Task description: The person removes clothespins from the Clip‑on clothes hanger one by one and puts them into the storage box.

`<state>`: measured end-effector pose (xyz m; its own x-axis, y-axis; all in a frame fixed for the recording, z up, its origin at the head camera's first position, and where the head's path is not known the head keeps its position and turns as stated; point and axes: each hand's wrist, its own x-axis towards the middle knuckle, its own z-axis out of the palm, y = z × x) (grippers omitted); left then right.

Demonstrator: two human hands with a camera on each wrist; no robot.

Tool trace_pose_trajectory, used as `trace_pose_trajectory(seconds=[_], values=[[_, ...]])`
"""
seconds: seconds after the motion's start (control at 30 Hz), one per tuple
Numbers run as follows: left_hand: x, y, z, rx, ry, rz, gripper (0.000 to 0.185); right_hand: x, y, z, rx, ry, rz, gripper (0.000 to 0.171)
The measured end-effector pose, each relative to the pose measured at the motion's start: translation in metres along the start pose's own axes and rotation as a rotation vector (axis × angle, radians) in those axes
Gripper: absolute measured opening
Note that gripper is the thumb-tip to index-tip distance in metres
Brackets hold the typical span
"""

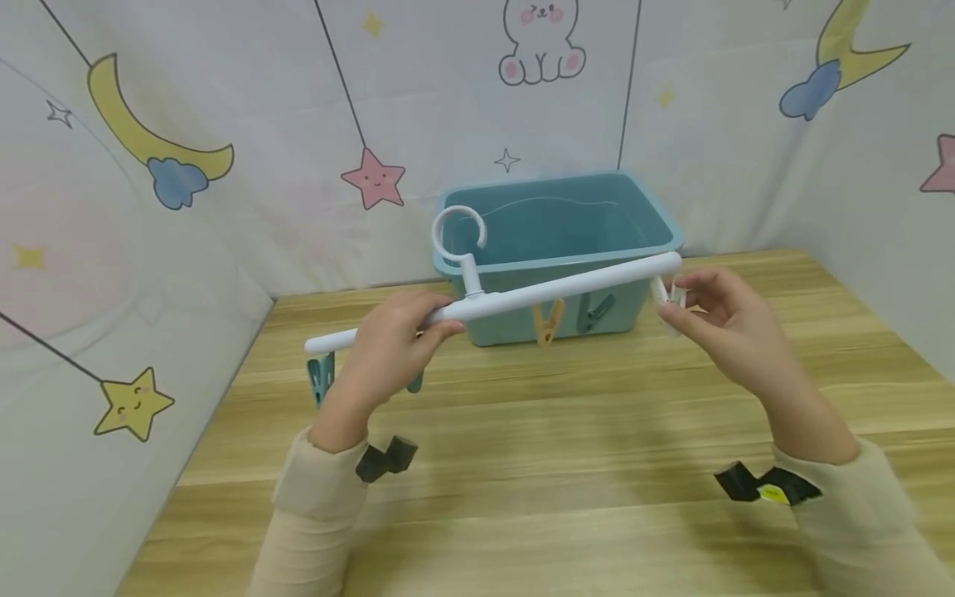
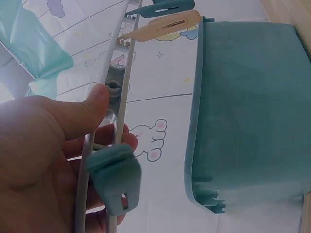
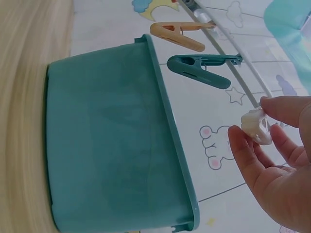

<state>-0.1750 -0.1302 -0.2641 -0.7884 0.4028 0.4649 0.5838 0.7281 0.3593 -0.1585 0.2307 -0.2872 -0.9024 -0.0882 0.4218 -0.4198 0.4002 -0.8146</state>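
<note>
A white hanger bar [image 1: 522, 296] with a round hook [image 1: 457, 232] is held level above the wooden table. My left hand [image 1: 391, 338] grips the bar left of its middle, thumb on top [image 2: 92, 104]. Several clips hang under it: a teal clip [image 1: 321, 377] at the left end, a teal clip [image 2: 116, 177] by my left fingers, a tan clip [image 1: 548, 322] and another teal clip [image 1: 597, 313] [image 3: 199, 70]. My right hand [image 1: 719, 319] pinches a white clip [image 1: 671, 300] [image 3: 255, 126] at the bar's right end.
A teal plastic tub [image 1: 555, 249] stands on the wooden table [image 1: 522, 481] just behind the bar, against a backdrop printed with moons, stars and a rabbit. Backdrop walls close in the left and right sides.
</note>
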Motion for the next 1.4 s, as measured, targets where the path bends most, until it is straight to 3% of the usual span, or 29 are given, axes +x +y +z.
trace_pose_trajectory(seconds=[0.1,0.33,0.43,0.93,1.1,1.4], values=[[-0.001,-0.002,-0.001,-0.008,0.024,0.003,0.027,0.005,-0.003,0.005,0.051,0.010,-0.016,0.025],[-0.005,-0.006,-0.001,-0.002,0.085,0.030,0.029,0.012,-0.004,0.014,0.431,-0.035,-0.089,0.030],[-0.007,-0.007,-0.001,0.008,0.112,0.045,0.030,0.012,-0.004,0.015,0.469,-0.041,-0.086,0.034],[-0.012,-0.008,-0.001,0.016,0.157,0.074,0.028,0.011,-0.005,0.015,0.443,-0.088,-0.046,0.044],[-0.013,-0.009,-0.001,0.015,0.169,0.101,0.028,0.010,-0.005,0.015,0.391,-0.114,-0.036,0.038],[-0.014,-0.009,0.000,0.018,0.170,0.129,0.029,0.010,-0.004,0.014,0.226,-0.150,0.058,0.009]])
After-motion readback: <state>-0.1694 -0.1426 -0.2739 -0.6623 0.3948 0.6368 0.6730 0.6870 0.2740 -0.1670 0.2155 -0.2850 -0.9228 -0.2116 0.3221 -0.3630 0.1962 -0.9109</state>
